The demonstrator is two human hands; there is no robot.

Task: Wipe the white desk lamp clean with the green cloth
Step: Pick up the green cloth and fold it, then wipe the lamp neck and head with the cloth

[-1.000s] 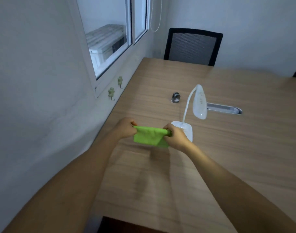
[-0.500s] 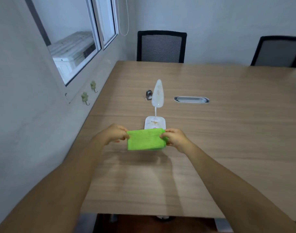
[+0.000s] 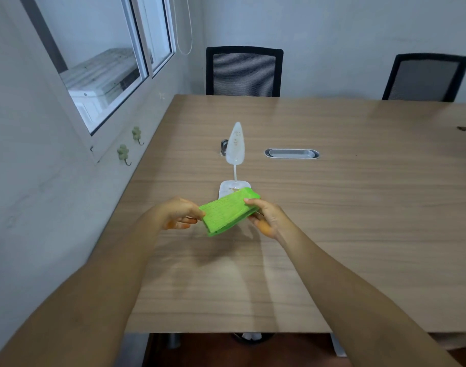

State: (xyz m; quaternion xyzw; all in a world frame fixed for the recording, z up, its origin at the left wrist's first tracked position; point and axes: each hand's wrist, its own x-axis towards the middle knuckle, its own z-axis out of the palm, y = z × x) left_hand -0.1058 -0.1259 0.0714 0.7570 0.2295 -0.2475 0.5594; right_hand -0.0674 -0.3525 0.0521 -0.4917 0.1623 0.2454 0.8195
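A folded green cloth (image 3: 227, 211) hangs tilted above the wooden table (image 3: 332, 207), its right end higher than its left. My left hand (image 3: 177, 211) pinches the cloth's left edge and my right hand (image 3: 269, 217) grips its right edge. Just behind the cloth stands the white desk lamp (image 3: 235, 144): its teardrop head faces me on a thin bent neck, with small brownish marks on it. The cloth covers the front of the lamp's flat base (image 3: 227, 187), and neither the cloth nor my hands touch the lamp's head or neck.
A metal cable grommet (image 3: 291, 153) is set into the table right of the lamp, and a small dark object (image 3: 223, 146) sits behind the lamp head. Two black mesh chairs (image 3: 243, 71) stand at the far edge. A wall with hooks (image 3: 123, 152) and a window runs along the left.
The view has swung so the lamp now sits straight ahead. The cloth went from held level between both hands to tilted, right end raised toward the lamp base.
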